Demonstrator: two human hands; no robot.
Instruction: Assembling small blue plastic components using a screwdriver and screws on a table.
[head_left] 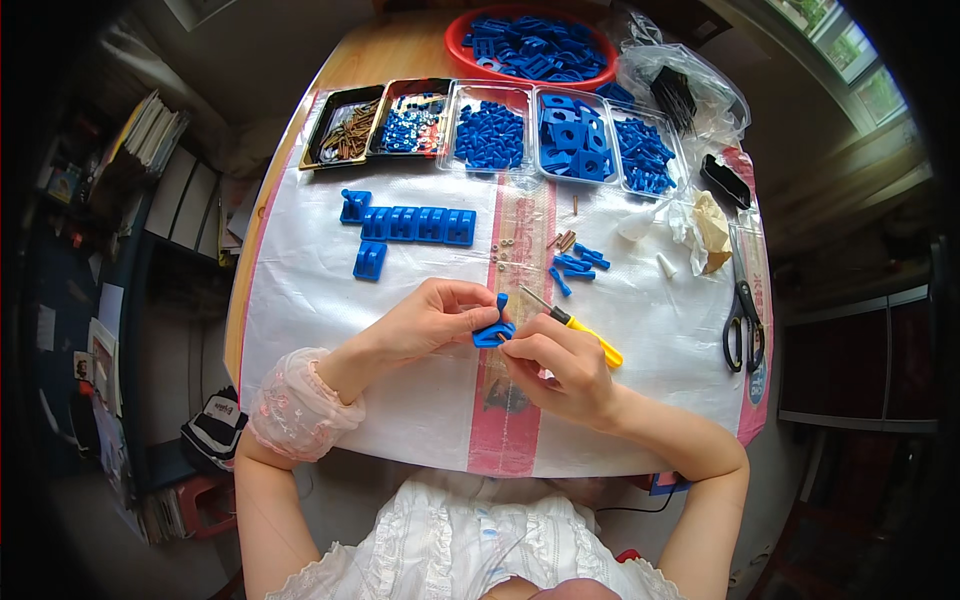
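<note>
My left hand (pixel 440 318) pinches a blue plastic bracket (pixel 487 336) with a small blue lever (pixel 502 302) standing up from it. At the bracket's right side, the closed fingertips of my right hand (pixel 565 368) touch its edge; whatever tiny piece they hold is too small to make out. Just beyond my right hand lies a yellow-and-black screwdriver (pixel 595 341), its handle partly behind the fingers. Loose blue levers (pixel 577 264) and several copper-coloured pins (pixel 565 241) lie farther off, beside small metal nuts (pixel 502 250). To the left sits a row of blue brackets (pixel 418 225).
Along the back stand a tray of brass screws (pixel 347 130), a tray of small metal parts (pixel 410 120) and clear boxes of blue parts (pixel 490 135). Behind them is a red basin (pixel 460 50). Black scissors (pixel 742 320) and crumpled paper (pixel 711 232) lie at the right.
</note>
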